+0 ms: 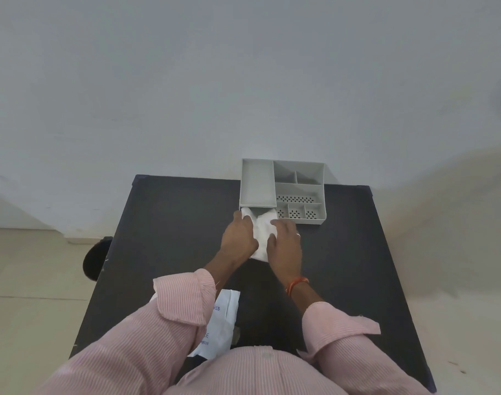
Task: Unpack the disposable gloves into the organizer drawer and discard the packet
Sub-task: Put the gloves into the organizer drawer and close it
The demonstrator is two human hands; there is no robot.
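A grey organizer (pixel 283 189) stands at the far edge of the dark table (pixel 169 223), its drawer pulled out toward me at the lower left. A bundle of white disposable gloves (pixel 262 233) lies partly in the drawer and partly over its front. My left hand (pixel 239 240) grips the bundle's left side. My right hand (pixel 285 243) presses on its right side. The drawer itself is mostly hidden under gloves and hands. The white packet (pixel 225 323) with blue print lies flat near the table's front edge, partly under my left sleeve.
The organizer top has several open compartments, some with perforated floors (pixel 296 198). A black round object (pixel 96 259) sits on the floor beside the table's left edge. A pale wall rises right behind the table.
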